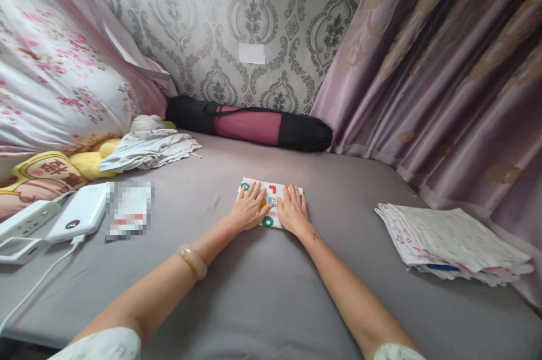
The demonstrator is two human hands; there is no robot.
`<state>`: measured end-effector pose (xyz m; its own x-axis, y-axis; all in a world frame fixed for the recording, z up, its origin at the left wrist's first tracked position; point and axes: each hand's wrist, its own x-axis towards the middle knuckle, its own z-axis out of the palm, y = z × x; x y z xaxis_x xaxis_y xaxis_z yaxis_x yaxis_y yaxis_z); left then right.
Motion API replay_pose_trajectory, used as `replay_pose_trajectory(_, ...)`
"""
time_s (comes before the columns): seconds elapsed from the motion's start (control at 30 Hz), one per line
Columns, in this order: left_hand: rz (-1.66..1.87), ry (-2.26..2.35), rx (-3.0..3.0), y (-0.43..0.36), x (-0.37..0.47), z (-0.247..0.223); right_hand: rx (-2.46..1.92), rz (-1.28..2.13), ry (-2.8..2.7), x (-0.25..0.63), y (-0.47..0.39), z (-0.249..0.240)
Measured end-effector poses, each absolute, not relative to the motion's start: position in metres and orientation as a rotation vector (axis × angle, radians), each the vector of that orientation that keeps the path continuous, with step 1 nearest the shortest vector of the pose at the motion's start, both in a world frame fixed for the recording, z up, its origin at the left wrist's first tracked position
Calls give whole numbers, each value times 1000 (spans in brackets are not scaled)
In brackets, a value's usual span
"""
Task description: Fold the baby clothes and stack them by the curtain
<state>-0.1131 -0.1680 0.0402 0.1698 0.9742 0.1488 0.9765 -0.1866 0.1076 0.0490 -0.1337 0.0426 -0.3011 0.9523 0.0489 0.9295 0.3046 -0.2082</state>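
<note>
A folded white cloth (pixel 273 188) with red, green and blue prints lies flat on the grey bed sheet (pixel 262 286), in the middle of the view. My left hand (pixel 249 207) rests palm down on its left part, fingers spread and pointing away from me. On the cloth's right part lies my right hand (pixel 293 209), also flat with its fingers stretched out. Both palms face down, and neither hand grips anything. A bracelet (pixel 192 262) is on my left wrist.
Stacked folded cloths (pixel 457 241) lie at the right. On the left are crumpled white cloth (pixel 154 148), a power bank (pixel 80 213), a power strip (pixel 29 222) and a cable. A long black and maroon bag (pixel 248 124) lies along the wall.
</note>
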Motion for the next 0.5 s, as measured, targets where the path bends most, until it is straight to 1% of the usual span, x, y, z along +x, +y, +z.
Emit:
replay_pose_trajectory(0.13,-311,-1927,-2497,-178,-109,35,-1640,103,-2480,57,-149,38)
replay_pose_trajectory(0.37,-254,-1937,-2520,-177,-110,21,-1653,93,-2519,57,-151,32)
replay_pose_trajectory(0.5,-211,-1920,-2531,-177,-110,28,-1665,124,-2529,57,-151,34)
